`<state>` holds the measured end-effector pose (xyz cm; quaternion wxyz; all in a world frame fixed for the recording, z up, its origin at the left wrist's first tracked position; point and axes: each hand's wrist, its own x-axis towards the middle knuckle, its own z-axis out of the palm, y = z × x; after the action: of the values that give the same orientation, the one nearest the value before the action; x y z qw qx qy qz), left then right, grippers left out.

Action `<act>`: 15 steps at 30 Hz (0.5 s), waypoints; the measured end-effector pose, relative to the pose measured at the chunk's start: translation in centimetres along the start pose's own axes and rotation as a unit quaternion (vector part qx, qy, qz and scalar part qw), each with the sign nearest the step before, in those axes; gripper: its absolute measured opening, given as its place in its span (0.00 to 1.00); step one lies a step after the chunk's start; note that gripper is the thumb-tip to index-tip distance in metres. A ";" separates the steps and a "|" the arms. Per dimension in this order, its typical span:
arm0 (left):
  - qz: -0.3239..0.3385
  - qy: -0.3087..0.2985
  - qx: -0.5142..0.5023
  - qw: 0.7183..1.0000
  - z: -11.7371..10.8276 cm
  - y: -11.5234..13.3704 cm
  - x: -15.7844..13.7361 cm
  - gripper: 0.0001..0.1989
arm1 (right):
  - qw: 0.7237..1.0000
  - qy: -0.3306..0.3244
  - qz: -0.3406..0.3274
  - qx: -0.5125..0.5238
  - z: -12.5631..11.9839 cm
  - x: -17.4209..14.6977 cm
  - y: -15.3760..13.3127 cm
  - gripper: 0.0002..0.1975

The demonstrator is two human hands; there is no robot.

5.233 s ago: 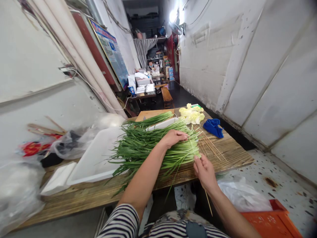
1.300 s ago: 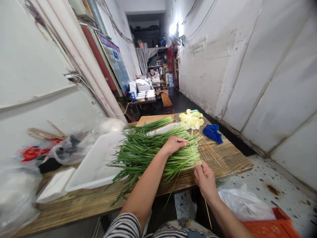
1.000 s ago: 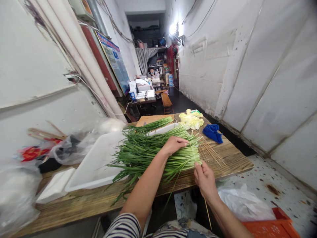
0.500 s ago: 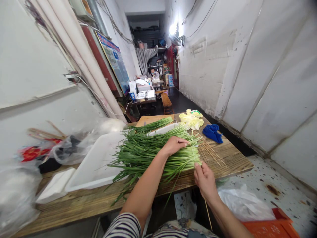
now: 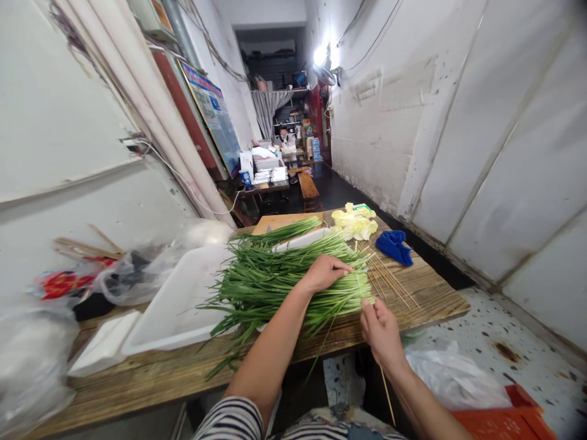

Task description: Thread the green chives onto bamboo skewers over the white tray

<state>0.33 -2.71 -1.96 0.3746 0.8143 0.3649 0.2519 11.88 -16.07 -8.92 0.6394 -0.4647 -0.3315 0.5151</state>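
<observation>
A thick spread of garlic chives (image 5: 261, 278) lies across the table, green leaves to the left and pale stem ends to the right. Over it rests my left hand (image 5: 324, 273), its thumb and fingers pinching chives near the pale ends. My right hand (image 5: 381, 330) is closed at the near corner of those ends, around a bamboo skewer (image 5: 387, 394) whose shaft hangs down below the palm. Its upper tip is hidden by the fingers and stems. Just right of the chives, several loose bamboo skewers (image 5: 389, 278) lie on the wood.
A white tray (image 5: 165, 318) sits under the leaves on the wooden table (image 5: 431, 299). Yellow cabbage leaves (image 5: 355, 225) and a blue cloth (image 5: 394, 247) lie at the far right. Plastic bags (image 5: 32, 360) crowd the left; an orange crate (image 5: 504, 421) stands below right.
My left hand has shifted very slightly right and down along the pale stems. My right hand stays nearly in place with the skewer.
</observation>
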 end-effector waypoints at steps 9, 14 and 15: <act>-0.043 0.042 -0.034 0.998 0.3 -0.1 0.3 0.12 | 1.000 -0.005 -0.013 -0.014 -0.2 -0.2 0.0 0.17; -0.053 0.045 -0.044 0.997 0.3 0.2 0.3 0.12 | 1.000 -0.006 -0.016 -0.020 -0.3 -0.2 -0.1 0.17; -0.053 0.043 -0.044 0.997 0.3 0.3 0.3 0.12 | 1.000 -0.006 -0.015 -0.021 -0.3 -0.2 -0.1 0.17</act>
<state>0.77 -2.75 -1.85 0.4071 0.7648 0.4116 0.2826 12.11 -16.36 -8.90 0.6350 -0.4700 -0.3531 0.5011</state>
